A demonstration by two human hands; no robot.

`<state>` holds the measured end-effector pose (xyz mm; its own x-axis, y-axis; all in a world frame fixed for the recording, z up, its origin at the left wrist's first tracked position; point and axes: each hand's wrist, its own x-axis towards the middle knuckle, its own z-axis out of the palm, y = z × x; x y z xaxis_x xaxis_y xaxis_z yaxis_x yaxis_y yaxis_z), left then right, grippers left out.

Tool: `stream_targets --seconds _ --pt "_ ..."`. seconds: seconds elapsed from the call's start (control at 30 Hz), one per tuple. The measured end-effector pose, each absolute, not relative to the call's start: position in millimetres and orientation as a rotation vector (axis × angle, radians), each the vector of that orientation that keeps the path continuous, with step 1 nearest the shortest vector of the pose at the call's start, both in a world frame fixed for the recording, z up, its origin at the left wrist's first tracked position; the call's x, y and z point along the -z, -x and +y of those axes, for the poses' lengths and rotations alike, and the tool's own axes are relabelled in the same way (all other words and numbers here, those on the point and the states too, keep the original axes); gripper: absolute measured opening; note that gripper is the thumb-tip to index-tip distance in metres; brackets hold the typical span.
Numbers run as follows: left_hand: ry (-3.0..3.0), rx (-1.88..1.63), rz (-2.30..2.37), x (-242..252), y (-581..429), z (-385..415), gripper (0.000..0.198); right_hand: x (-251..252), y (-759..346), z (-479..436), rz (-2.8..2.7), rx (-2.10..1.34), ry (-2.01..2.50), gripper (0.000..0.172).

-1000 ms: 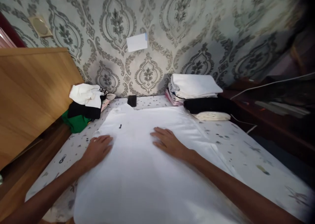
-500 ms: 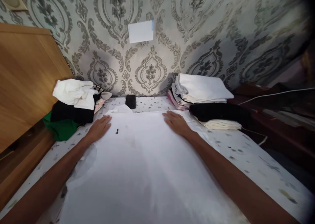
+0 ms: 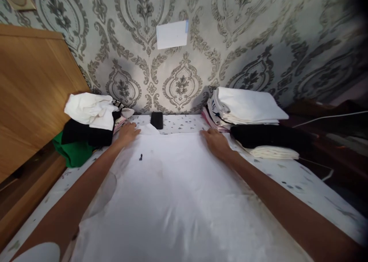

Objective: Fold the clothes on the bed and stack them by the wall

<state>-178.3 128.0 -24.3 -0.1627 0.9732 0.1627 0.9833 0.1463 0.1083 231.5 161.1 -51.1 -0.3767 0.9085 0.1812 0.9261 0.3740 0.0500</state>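
A white shirt with a small black print lies spread in front of me, its far edge running between my hands. At the far left corner of the shirt, my left hand is closed with its fingers bent over the cloth. My right hand is closed on the far right corner, thumb and fingers drawn together at the edge. Part of each fingertip is hidden by the hand itself. Wrinkles run across the lower part of the shirt, and its near end goes out of view.
Left of the shirt is a pile of white, black and green clothes, by a wooden cabinet. Folded clothes are stacked at the right. A black wallet-like object lies near the patterned wall on the printed sheet.
My hands have gone from lying flat on the shirt to bent fingers at its far corners. The left hand has moved slightly forward. The view has shifted a little.
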Motion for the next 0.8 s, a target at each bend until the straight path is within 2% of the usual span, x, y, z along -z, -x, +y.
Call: stream_targets --seconds 0.13,0.33,0.5,0.63,0.8 --pt "2.012 0.245 -2.395 20.0 173.8 149.0 0.022 30.6 -223.4 172.4 -2.562 0.279 1.834 0.041" --pt "1.944 0.392 -2.302 2.1 177.5 150.6 0.034 35.1 -219.6 181.5 -2.442 0.262 1.914 0.041" --pt "1.969 0.416 -2.318 19.2 174.2 153.3 0.034 41.8 -217.8 176.3 -2.364 0.198 1.940 0.044" --pt "1.931 0.438 -2.449 24.6 182.2 159.8 0.035 40.9 -220.5 170.4 -2.350 0.160 1.925 0.047" --pt "1.918 0.386 -2.679 12.8 210.8 156.7 0.043 47.3 -222.0 153.3 -2.309 0.139 1.734 0.042"
